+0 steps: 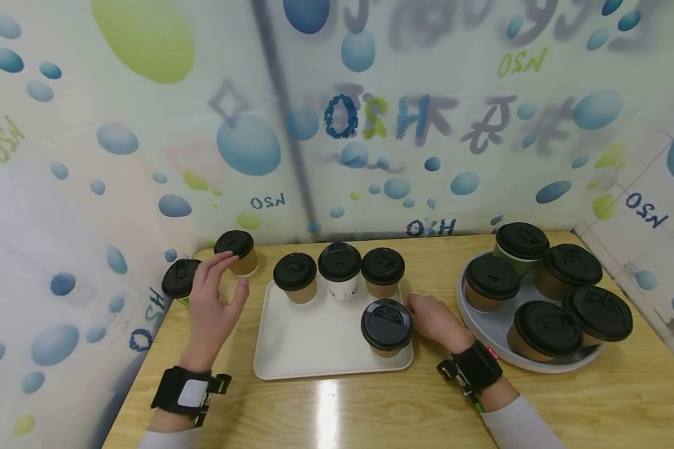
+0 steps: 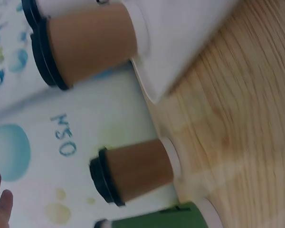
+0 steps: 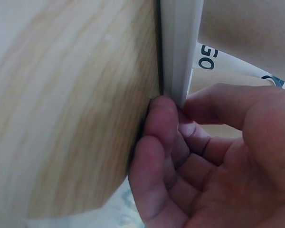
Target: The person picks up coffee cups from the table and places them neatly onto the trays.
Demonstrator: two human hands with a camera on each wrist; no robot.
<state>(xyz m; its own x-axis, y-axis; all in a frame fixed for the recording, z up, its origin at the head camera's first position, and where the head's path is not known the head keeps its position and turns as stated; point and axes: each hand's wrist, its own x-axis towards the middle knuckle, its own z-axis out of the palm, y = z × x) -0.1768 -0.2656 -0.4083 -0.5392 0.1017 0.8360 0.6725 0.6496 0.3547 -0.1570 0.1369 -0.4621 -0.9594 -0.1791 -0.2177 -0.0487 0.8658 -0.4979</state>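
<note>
My left hand (image 1: 214, 305) is raised in the air with fingers and thumb apart, holding nothing. It overlaps a green lidded paper cup (image 1: 180, 279) in the head view; a brown lidded cup (image 2: 140, 169) stands just beyond it. At the right edge of a white rectangular tray (image 1: 314, 337), my right hand (image 1: 435, 321) pinches the rim. The right wrist view has the thumb on the tray wall (image 3: 180, 47) and curled fingertips low against its edge. Brown cups (image 1: 387, 327) and one white cup (image 1: 342, 288), all black-lidded, stand on this tray.
A round grey tray (image 1: 480, 327) to the right carries several black-lidded cups, including a green one (image 1: 521, 243). The wooden table (image 1: 371, 411) ends at a patterned wall covering (image 1: 337, 174) at the back and on both sides.
</note>
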